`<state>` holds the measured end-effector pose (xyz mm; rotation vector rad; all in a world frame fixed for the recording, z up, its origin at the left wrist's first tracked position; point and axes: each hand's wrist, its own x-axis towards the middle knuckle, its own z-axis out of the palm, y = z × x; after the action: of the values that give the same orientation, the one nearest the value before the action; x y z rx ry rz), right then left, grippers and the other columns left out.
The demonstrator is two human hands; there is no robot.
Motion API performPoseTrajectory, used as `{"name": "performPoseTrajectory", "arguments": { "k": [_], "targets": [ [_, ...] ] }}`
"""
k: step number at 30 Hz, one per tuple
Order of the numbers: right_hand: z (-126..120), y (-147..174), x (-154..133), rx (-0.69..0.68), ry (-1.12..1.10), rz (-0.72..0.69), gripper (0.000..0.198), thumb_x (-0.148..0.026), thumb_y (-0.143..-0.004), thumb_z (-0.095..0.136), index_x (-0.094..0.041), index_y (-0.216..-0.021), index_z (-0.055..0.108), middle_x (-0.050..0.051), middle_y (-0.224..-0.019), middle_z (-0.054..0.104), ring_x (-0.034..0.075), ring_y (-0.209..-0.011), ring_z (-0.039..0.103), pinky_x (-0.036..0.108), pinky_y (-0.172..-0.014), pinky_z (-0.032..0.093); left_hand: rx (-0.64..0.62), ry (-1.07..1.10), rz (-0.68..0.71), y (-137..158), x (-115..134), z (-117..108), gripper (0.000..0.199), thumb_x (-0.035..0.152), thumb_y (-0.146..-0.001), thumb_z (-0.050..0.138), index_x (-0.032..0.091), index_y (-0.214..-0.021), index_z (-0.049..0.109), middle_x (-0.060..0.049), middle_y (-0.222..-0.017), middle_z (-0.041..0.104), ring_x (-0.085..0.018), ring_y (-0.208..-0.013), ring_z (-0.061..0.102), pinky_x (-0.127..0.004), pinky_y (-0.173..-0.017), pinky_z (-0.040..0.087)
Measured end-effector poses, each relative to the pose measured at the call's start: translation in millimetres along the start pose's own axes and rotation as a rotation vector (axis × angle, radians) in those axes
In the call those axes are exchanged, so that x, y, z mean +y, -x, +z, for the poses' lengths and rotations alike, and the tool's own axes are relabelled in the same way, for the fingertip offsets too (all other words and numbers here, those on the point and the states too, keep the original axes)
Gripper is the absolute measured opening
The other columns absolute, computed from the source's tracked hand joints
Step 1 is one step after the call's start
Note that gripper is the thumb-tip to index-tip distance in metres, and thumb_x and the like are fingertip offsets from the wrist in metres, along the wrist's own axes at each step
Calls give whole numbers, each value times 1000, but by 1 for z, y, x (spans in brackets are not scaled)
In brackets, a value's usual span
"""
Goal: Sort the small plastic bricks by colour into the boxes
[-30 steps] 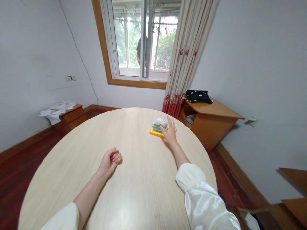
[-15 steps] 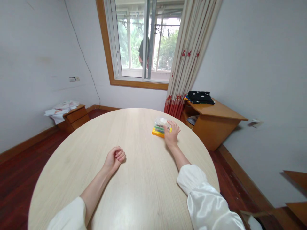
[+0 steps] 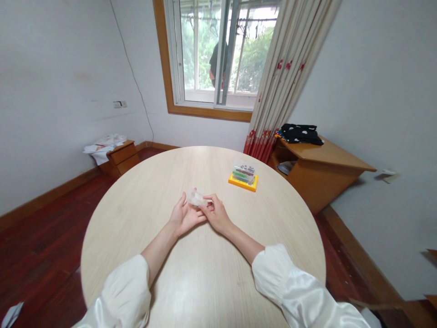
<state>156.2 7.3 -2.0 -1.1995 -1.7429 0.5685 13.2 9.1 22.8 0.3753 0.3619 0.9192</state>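
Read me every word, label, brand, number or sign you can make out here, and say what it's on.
No text is readable in this view.
Clear box and its yellow base: any lettering too small to read.
Held translucent plastic piece: too blurred to tell.
Papers on the nightstand: any print too small to read.
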Motion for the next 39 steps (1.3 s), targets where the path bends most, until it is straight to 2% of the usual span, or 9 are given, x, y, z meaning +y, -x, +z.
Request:
{"name": "performPoseTrajectory", "arguments": {
  "k": [3,7,12,15,20,25,31,35,39],
  "targets": [
    [0,-2,2,-8,79,-109,29,-34,-79,58,-21,-105,53,9,-107,60,23,-101,55,44,-90,43,62,2,77,-4,-1,-1,38,43,-87,42,28,-122,49,-9,-106,63,-25,-97,61,-48,-89,42],
    [2,-2,6,-62,116,-286,47,-30,-83,53,-19,-128,43,13,-132,47,22,-126,40,44,-105,34,75,-8,87,-8,-5,-1,30,34,-88,44,21,-113,55,-7,-99,65,-20,-87,63,-42,-87,46],
    [3,-3,11,-119,169,-324,51,-31,-90,41,-18,-139,32,14,-137,43,22,-129,39,43,-106,35,68,-38,46,-9,-8,-1,31,39,-88,45,15,-100,60,-8,-88,66,-16,-74,62,-32,-75,50],
    [3,-4,12,-127,179,-332,52,-29,-92,38,-20,-142,26,12,-139,42,22,-130,37,44,-107,35,117,-64,70,-11,-9,-2,26,32,-89,45,14,-96,61,-7,-82,66,-12,-65,60,-28,-68,51],
    [1,-4,11,-142,142,-386,54,-25,-93,35,-25,-144,16,7,-143,36,19,-133,31,43,-109,34,96,-171,108,-11,-8,-1,23,27,-87,47,13,-97,62,-7,-80,66,-14,-65,60,-26,-63,50],
    [-4,-5,11,-159,119,-404,53,-26,-92,35,-21,-143,22,9,-142,38,21,-132,33,42,-107,37,40,-262,127,-9,-6,-1,24,30,-86,47,12,-94,62,-7,-76,65,-14,-64,59,-27,-61,52],
    [-14,-8,10,-156,73,-295,44,-24,-92,34,-18,-135,38,12,-125,56,19,-111,57,37,-95,48,-30,-376,103,-9,-5,-6,28,38,-82,51,13,-92,59,-6,-71,63,-17,-55,59,-32,-55,52],
    [-14,-10,11,-134,26,-266,39,-20,-90,35,-17,-128,45,12,-119,60,18,-107,58,35,-94,47,14,-407,120,-10,-4,-6,29,40,-80,54,13,-89,59,-6,-72,63,-15,-53,58,-30,-53,51],
    [-11,-13,18,-57,5,-234,37,-14,-88,36,-18,-122,48,11,-112,62,17,-101,60,34,-91,47,124,-486,202,-12,-4,-9,33,40,-73,63,11,-88,62,-8,-77,65,-14,-56,57,-28,-54,50]
  ]
}}
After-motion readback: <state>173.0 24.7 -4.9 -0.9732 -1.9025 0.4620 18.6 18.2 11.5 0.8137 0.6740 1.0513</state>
